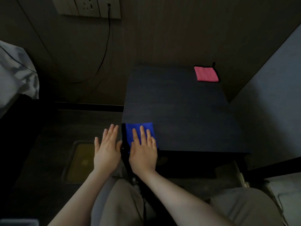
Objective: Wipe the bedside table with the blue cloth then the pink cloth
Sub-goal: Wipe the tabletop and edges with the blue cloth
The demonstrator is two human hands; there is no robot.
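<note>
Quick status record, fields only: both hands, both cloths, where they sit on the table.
left hand: open, flat, beside the table's near-left corner, off the cloth
right hand: open, fingers straight, pressing on the blue cloth
blue cloth: near-left corner of the bedside table
pink cloth: folded, far-right corner, untouched

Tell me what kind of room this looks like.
Probably a bedroom: a dark wooden bedside table stands against the wall, rumpled white bedding shows at the left, and a wall socket panel with a black cable plugged in sits above.
</note>
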